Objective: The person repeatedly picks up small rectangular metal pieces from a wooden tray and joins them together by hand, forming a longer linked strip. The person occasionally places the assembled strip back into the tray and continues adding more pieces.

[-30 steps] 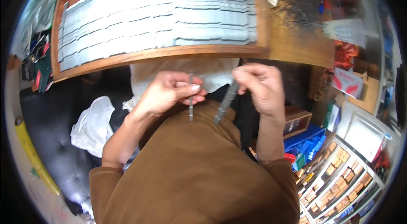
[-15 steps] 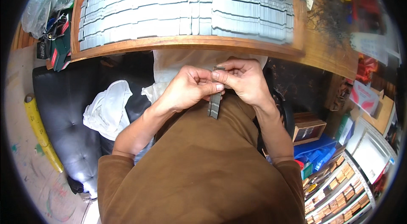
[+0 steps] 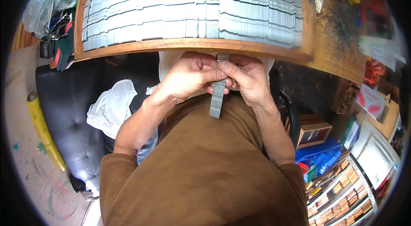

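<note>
Head view | left hand point(image 3: 190, 76), right hand point(image 3: 248, 78): grips clamped on grey metal strip point(image 3: 217, 97) | strip's top hidden by fingers

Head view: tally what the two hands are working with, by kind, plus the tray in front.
Hands: 2, the left hand and the right hand
Grey metal strip held between them: 1
Wooden tray of grey strips: 1
Total: 4

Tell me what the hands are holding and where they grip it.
Both hands, left hand and right hand, pinch one long grey metal strip near its upper end with their fingers; the lower end hangs free over the brown shirt.
</note>
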{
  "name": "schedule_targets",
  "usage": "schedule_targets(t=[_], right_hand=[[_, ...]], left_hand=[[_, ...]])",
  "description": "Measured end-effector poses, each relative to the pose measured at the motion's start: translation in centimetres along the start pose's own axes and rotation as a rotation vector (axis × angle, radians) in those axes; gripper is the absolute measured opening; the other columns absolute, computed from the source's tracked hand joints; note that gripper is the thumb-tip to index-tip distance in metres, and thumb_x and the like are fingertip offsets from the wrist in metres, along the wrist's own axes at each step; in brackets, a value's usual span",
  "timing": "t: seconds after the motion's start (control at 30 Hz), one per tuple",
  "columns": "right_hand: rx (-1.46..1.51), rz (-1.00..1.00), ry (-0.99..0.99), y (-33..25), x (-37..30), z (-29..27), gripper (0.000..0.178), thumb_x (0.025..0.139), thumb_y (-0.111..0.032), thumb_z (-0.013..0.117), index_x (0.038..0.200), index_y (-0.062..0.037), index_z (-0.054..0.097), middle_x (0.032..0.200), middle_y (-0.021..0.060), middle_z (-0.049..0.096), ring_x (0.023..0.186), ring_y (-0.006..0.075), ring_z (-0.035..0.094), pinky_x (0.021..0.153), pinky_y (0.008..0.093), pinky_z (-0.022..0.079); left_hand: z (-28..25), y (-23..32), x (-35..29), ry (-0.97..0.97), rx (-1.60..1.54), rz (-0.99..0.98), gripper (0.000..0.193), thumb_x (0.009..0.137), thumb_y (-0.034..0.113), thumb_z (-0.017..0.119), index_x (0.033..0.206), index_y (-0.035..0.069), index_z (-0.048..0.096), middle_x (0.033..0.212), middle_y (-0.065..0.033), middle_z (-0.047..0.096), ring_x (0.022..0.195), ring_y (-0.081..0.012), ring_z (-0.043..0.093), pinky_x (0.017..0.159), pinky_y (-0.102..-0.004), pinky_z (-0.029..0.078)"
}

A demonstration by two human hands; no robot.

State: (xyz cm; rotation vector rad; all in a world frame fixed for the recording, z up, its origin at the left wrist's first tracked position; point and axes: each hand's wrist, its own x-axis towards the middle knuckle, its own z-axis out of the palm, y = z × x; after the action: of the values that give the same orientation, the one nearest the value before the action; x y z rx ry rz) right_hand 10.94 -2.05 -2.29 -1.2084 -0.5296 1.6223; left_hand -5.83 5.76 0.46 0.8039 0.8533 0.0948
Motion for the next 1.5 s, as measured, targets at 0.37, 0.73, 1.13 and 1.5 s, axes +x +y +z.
schedule_targets(t=[0.37, 0.73, 1.13, 1.5], right_hand=[[-0.613, -0.424, 0.051, -3.2, -3.7, 1.1, 0.014, 0.084, 0.0, 0.073, 0.098, -0.0006, 0.074, 0.081, 0.0042, 0.064, 0.068, 0.0101, 0.057, 0.06, 0.0259, 0.048], [-0.689, -1.023, -0.055, -12.5, -2.9, 2.2, 0.023, 0.07, 0.003, 0.083, 0.092, -0.0025, 0.076, 0.079, 0.006, 0.061, 0.07, 0.0148, 0.06, 0.058, 0.0258, 0.047], [-0.52, -0.615, 0.022, -6.5, -5.4, 0.8, 0.013, 0.079, 0.004, 0.078, 0.091, 0.0013, 0.073, 0.078, 0.0069, 0.063, 0.066, 0.0112, 0.061, 0.057, 0.0244, 0.049], [0.128, 0.003, 0.063, -0.4, -0.5, 0.9, 0.014, 0.094, -0.011, 0.067, 0.09, 0.0029, 0.069, 0.072, 0.0046, 0.065, 0.053, 0.0052, 0.052, 0.046, 0.0207, 0.043]], left_hand=[[1.6, -2.1, -2.0, 0.139, 0.646, 0.471, 0.011, 0.086, 0.0, 0.069, 0.096, -0.006, 0.069, 0.09, -0.0135, 0.074, 0.077, -0.021, 0.071, 0.067, -0.0296, 0.055], [5.4, 6.3, -1.8, 0.322, 0.809, 1.275, 0.025, 0.068, -0.009, 0.068, 0.092, -0.002, 0.07, 0.071, -0.0122, 0.065, 0.055, -0.0234, 0.061, 0.052, -0.0286, 0.048], [4.3, 3.5, -4.1, -0.051, 0.659, 0.52, 0.014, 0.089, 0.003, 0.071, 0.101, -0.003, 0.072, 0.082, -0.0113, 0.074, 0.073, -0.0175, 0.072, 0.066, -0.0293, 0.056], [0.1, 0.3, 0.1, -0.066, -0.033, -0.009, 0.019, 0.095, 0.017, 0.067, 0.103, 0.0, 0.07, 0.092, -0.0094, 0.074, 0.083, -0.0154, 0.072, 0.062, -0.0206, 0.053]])
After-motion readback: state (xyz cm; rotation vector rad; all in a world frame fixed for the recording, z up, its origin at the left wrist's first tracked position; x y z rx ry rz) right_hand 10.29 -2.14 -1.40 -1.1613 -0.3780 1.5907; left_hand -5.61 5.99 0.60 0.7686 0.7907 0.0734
